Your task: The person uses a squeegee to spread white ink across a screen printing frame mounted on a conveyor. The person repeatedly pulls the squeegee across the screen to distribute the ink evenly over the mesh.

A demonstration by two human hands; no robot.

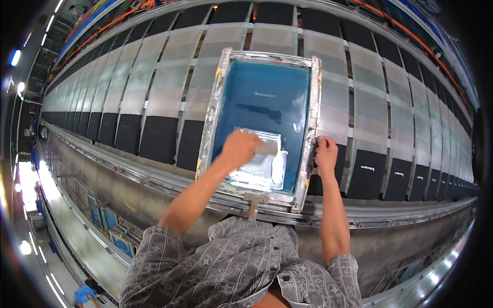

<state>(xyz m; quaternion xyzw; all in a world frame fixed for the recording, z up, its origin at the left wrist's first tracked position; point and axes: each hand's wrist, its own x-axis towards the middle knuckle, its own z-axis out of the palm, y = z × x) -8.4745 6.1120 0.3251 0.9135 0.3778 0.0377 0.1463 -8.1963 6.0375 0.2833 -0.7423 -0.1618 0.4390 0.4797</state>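
A screen-printing frame [317, 92] with a worn, ink-stained rim and blue mesh [246, 82] lies over the row of boards in front of me. White ink [251, 172] pools on the near half of the mesh. My left hand [240, 148] is closed over this ink, gripping a squeegee [268, 148] that is partly hidden by the fingers and blurred. At the frame's right side my right hand [326, 154] is curled with fingertips pinched on the rim; the exact grip is partly hidden.
Long pale boards with dark fabric pieces [365, 172] run left and right, some fabric bearing small white prints. A metal rail [354, 222] passes along the near edge. Several more frames [110, 220] stand low at the left. A person in blue [84, 294] is at the lower left.
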